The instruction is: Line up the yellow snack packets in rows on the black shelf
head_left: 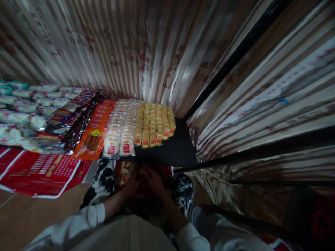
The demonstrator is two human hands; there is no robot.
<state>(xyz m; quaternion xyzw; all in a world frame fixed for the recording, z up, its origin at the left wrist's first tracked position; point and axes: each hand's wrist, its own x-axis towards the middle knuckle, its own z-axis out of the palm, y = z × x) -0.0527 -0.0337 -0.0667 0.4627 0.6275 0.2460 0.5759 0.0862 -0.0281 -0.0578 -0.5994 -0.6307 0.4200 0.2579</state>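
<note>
Both of my hands are low in the middle of the head view, between my knees, just below the black shelf [180, 143]. My left hand [134, 183] and my right hand [154, 180] reach close together into a dark red bag [166, 170]. Small yellow-wrapped packets [125, 172] show in the bag beside my left hand. Shadow hides my fingertips, and whatever lies between them cannot be made out. On the shelf above stand rows of yellow wrapped cakes [153, 122] and two columns of white round packaged cakes [120, 129].
Left of the cakes lie orange snack packets [91, 136], dark glossy packets [70, 118] and rows of white packets [23, 104]. A red printed bag [44, 170] hangs below them. Striped sheeting [146, 45] covers the back and right sides, with a dark pole [230, 62] across it.
</note>
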